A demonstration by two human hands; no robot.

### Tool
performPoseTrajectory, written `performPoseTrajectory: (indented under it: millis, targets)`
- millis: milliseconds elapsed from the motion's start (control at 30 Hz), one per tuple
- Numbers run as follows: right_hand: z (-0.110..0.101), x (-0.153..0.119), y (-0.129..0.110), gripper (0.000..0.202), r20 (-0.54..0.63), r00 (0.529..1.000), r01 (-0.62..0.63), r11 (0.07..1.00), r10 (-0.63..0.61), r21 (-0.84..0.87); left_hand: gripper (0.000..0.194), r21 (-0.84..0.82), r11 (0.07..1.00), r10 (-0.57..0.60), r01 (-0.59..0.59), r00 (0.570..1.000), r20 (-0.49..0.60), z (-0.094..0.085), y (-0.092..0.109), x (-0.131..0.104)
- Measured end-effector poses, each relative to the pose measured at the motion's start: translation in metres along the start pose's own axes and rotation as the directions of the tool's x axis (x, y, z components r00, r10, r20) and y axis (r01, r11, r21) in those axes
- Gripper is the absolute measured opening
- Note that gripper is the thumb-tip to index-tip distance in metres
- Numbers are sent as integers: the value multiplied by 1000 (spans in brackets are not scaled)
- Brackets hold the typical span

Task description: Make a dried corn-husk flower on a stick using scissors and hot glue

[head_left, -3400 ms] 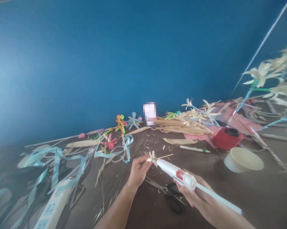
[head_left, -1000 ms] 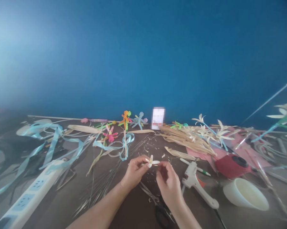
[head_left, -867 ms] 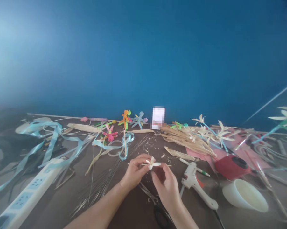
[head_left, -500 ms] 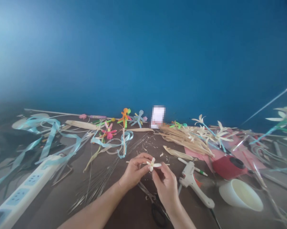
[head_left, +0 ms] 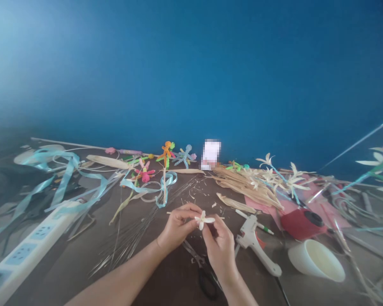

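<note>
Between my hands, low over the middle of the table, is a small cream flower [head_left: 203, 220] with narrow petals. My left hand [head_left: 182, 227] pinches it from the left, thumb and fingertips at its petals. From the right, the thumb and fingers of my right hand [head_left: 219, 244] close on the same flower. The fingers partly hide its centre and underside. A thin pale stick lies behind both hands, its ends showing on either side. Black-handled scissors [head_left: 207, 282] lie beneath my right wrist. Just right of that hand rests a white glue gun [head_left: 255, 242].
A white power strip [head_left: 35, 246] and blue ribbon [head_left: 66, 178] occupy the left, with thin wires [head_left: 128, 242] nearer. Dried husks [head_left: 245, 187], pale flowers [head_left: 293, 180], a red object [head_left: 302, 223] and a white cup [head_left: 317, 259] stand right. Pipe-cleaner figures [head_left: 166, 154] line the blue wall.
Both hands keep their pinch on the flower, which has tilted slightly between the fingers. The view has shifted a little, so the things at the right appear slightly further left.
</note>
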State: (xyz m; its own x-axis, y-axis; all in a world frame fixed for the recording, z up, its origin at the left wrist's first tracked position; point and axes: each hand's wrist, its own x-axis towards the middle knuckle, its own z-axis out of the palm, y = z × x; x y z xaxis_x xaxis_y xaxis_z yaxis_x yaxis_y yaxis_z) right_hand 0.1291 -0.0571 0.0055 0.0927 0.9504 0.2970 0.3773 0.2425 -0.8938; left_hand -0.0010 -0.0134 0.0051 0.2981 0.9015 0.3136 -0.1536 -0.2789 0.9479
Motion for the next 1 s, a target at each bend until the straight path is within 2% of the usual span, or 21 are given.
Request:
performPoseTrajectory:
  millis: [133,267,367,433,500,567,667,733,800,833,900,967,1000]
  targets:
    - [-1,0,4,10,15,1000,-28,1000,28,6,12,-16,997,-69,70,997,15,0,2,1]
    - [0,0,4,9,23,999,-32,999,32,21,16,-22,996,-88,88,996,32,0,3,1]
    - [1,0,3,10,6,1000,-29,999,29,15,11,-33,994,-107,107,994,20,0,1,2]
    - [1,0,3,9,11,1000,-25,1000,25,12,5,-85,987,-140,136,990,-37,-2,-2,3]
    - [-2,3,5,14,9,999,-51,998,51,29,5,-189,969,-192,161,968,-159,-7,-7,8]
    - [-9,6,8,21,-65,993,-94,994,98,57,5,-304,938,-257,163,918,-301,-15,-11,14]
    - [-24,12,10,19,-296,947,-98,991,123,96,4,-497,865,-288,72,882,-373,-28,-15,22]
    - [-36,15,5,18,-377,918,-91,991,121,96,5,-542,840,-292,41,874,-387,-33,-15,24]
    - [-47,14,-6,18,-333,936,-101,994,110,44,7,-553,832,-300,44,874,-383,-35,-16,24]
    - [-52,13,-13,17,-264,960,-97,995,90,-12,7,-559,828,-305,44,873,-381,-34,-16,24]
    - [-57,12,-26,15,-62,998,-28,981,16,-191,8,-567,822,-310,45,871,-380,-33,-17,23]
    - [-58,13,-31,16,169,986,78,919,-12,-387,9,-567,822,-321,54,866,-382,-31,-18,23]
    - [-57,16,-30,18,246,969,116,868,7,-482,8,-563,823,-333,71,864,-377,-30,-19,23]
